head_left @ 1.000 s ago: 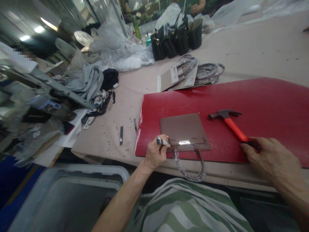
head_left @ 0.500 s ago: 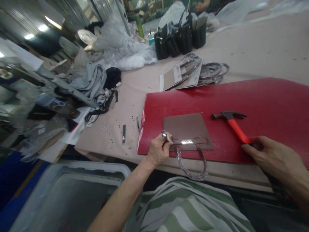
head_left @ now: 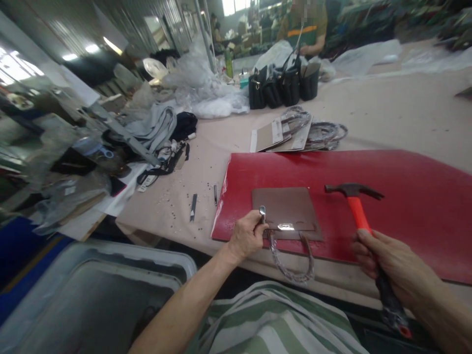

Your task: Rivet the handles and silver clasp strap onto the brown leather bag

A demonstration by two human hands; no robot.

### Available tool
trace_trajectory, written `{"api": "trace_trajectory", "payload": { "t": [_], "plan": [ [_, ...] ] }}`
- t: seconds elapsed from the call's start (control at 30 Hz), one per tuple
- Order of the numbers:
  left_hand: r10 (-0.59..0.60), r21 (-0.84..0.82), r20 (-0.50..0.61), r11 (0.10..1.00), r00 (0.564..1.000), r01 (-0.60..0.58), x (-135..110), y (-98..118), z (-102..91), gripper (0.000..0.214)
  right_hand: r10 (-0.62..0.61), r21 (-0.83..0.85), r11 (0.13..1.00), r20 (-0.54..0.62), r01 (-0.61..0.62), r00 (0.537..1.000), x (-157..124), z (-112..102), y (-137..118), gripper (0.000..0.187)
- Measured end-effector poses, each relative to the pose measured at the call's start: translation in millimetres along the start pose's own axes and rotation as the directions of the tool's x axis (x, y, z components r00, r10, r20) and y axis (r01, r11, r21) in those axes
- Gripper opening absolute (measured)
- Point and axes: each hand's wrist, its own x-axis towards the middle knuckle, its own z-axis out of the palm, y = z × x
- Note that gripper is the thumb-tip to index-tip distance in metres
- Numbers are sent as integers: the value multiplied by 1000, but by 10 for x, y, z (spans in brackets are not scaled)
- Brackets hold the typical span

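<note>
A brown leather bag panel (head_left: 283,209) with a plastic-wrapped handle (head_left: 291,260) lies on a red board (head_left: 405,196) near the table's front edge. My left hand (head_left: 246,236) is closed around a small metal punch (head_left: 262,213), held upright at the panel's left lower corner. My right hand (head_left: 391,263) grips the orange-and-black handle of a hammer (head_left: 354,196), whose black head is raised just above the board to the right of the panel.
Two small tools (head_left: 193,200) and scattered rivets lie on the beige table left of the board. Stacked panels with wrapped handles (head_left: 295,132) and black handbags (head_left: 283,86) are farther back. A co-worker (head_left: 306,24) stands behind them. A grey bin (head_left: 96,290) sits below left.
My right hand has closed round the hammer's handle and lifted it off the board. My left hand has stood the punch upright at the panel's corner. The camera tilted upward.
</note>
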Motion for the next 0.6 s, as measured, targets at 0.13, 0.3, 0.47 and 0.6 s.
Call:
{"api": "trace_trajectory", "payload": {
  "t": [0.13,0.3,0.47,0.6],
  "plan": [
    [-29,-18,21,999,999,30,1,-1,-6,11,-285,-329,908,-29,260,958,-234,80,-242,58],
    [-64,-40,54,997,996,66,11,21,-10,11,-687,-588,377,340,715,642,-389,192,-533,52],
    [-50,-47,41,998,998,52,22,23,1,11,-828,-569,67,428,820,364,-533,304,-756,33],
    [-34,-40,38,999,999,36,16,11,1,12,-851,-623,167,300,764,431,-617,352,-782,37]
  ]
}}
